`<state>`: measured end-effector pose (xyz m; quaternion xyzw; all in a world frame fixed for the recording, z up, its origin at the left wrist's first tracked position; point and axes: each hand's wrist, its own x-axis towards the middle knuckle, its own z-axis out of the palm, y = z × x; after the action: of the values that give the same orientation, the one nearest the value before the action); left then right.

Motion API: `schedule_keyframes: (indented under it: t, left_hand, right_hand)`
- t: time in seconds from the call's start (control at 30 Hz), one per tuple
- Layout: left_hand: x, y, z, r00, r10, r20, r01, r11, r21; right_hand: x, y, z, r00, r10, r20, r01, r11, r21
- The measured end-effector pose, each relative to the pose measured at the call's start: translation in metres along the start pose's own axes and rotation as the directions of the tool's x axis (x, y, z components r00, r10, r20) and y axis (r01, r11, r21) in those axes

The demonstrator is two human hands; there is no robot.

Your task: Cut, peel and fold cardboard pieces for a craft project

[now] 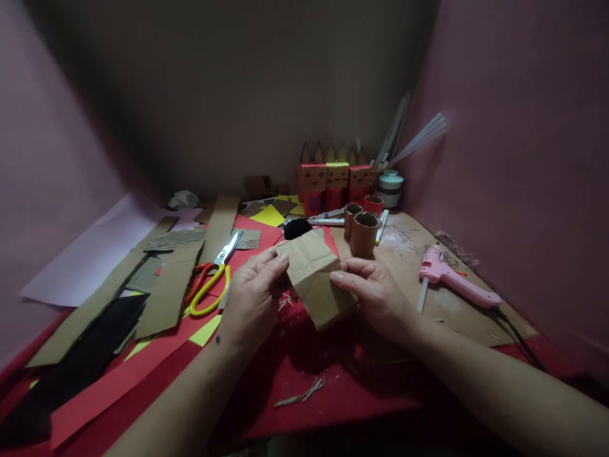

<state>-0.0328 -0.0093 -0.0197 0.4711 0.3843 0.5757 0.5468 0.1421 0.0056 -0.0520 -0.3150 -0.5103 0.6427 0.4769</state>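
Observation:
My left hand [253,293] and my right hand [377,293] hold a small piece of brown cardboard [310,259] between them, above the front of the red table surface. My left thumb presses on its upper left edge, and my right thumb and fingers pinch its right side. A crease or overlap crosses the cardboard; whether it is one bent piece or two, I cannot tell. Scissors [209,289] with one red and one yellow handle lie just left of my left hand. Beyond my right hand stand brown cardboard tubes [365,235].
Cardboard strips [169,289] and red paper [124,381] cover the left side. A pink glue gun [454,282] with a cord lies at right. Box figures with faces [313,179], a lidded jar [390,189] and glue sticks [421,136] stand at the back.

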Motion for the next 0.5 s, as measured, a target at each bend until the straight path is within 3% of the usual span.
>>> schedule_keyframes:
  t: [0.17, 0.3, 0.5]
  left_hand:
    - [0.0009, 0.0013, 0.0018, 0.997, -0.053, -0.064, 0.049, 0.996, -0.068]
    - [0.0013, 0.0021, 0.0015, 0.985, -0.095, -0.145, 0.093, 0.996, -0.019]
    - [0.0015, 0.0027, 0.002, 0.989, -0.102, -0.107, 0.098, 0.994, -0.044]
  right_hand:
    - [-0.0029, -0.0037, 0.0017, 1.0, -0.01, 0.005, 0.01, 0.999, 0.037]
    - [-0.0052, -0.0069, 0.0027, 1.0, 0.004, 0.008, -0.004, 1.0, 0.026]
    - [-0.0058, -0.0092, 0.0052, 1.0, 0.009, 0.02, -0.01, 0.999, 0.047]
